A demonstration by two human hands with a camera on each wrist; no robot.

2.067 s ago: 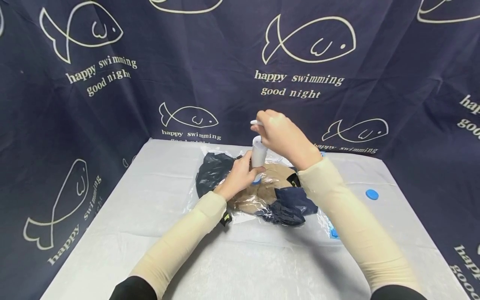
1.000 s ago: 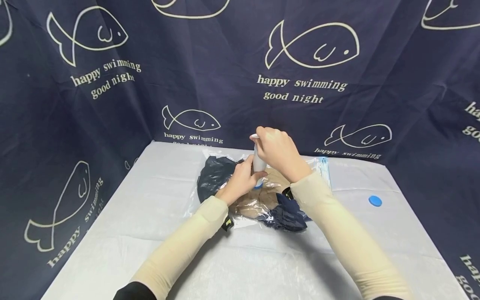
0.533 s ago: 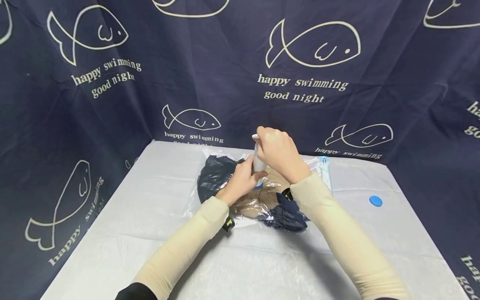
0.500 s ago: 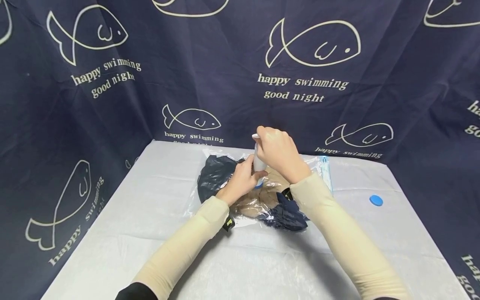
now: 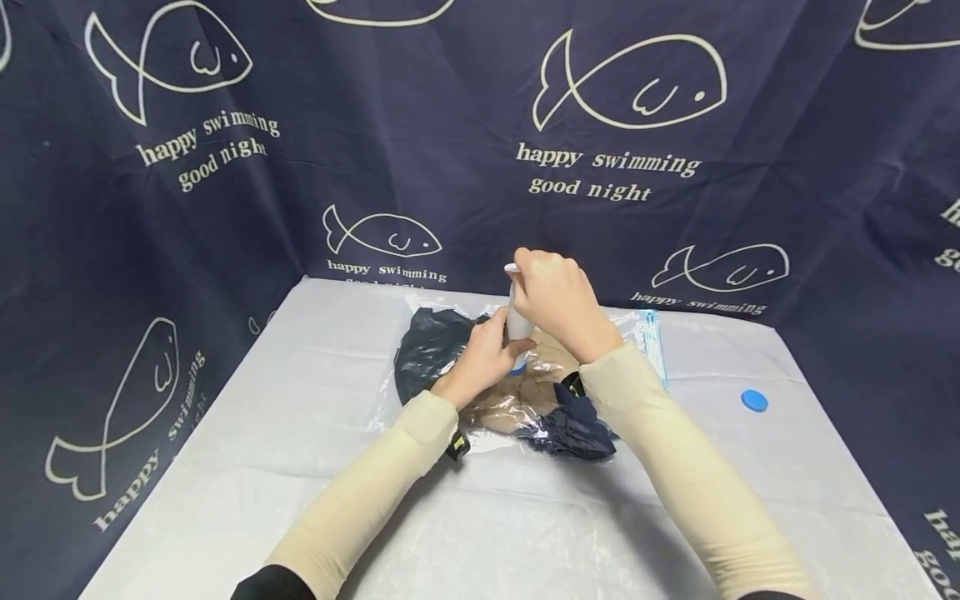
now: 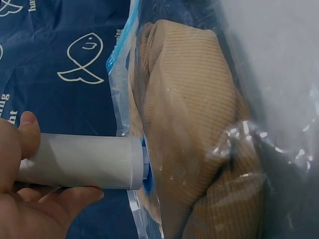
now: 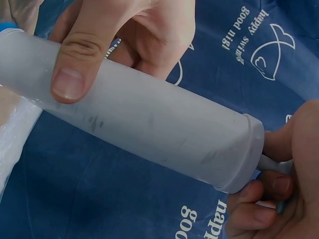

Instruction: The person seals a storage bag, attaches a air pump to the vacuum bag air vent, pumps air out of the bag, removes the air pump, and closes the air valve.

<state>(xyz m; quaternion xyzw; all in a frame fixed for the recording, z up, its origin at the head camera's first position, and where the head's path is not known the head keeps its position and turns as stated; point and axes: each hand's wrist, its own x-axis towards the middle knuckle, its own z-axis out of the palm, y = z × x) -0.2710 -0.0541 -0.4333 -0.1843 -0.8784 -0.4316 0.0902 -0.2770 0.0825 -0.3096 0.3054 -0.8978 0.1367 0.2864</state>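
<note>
Though near-upright, cylinder [image 5: 519, 326] partly hidden

We take the left grip [image 5: 480, 357] as landmark: curled in a hold, thumb [image 7: 72, 79] extended. Right grip [image 5: 557, 292] sits just above and right of it, fingers [image 7: 254, 215] bent into a pinch. Cream-sleeved left forearm [image 5: 367, 479] at landmark's near left; right forearm [image 5: 682, 458], sleeved alike, at its near right.

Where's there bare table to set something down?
Left of the bag, out to the edge of the table; in front, between the sleeves; right, around the blue disc. Crowded: mid-table, where the left hand and right hand hold the pump at the bag.
</note>
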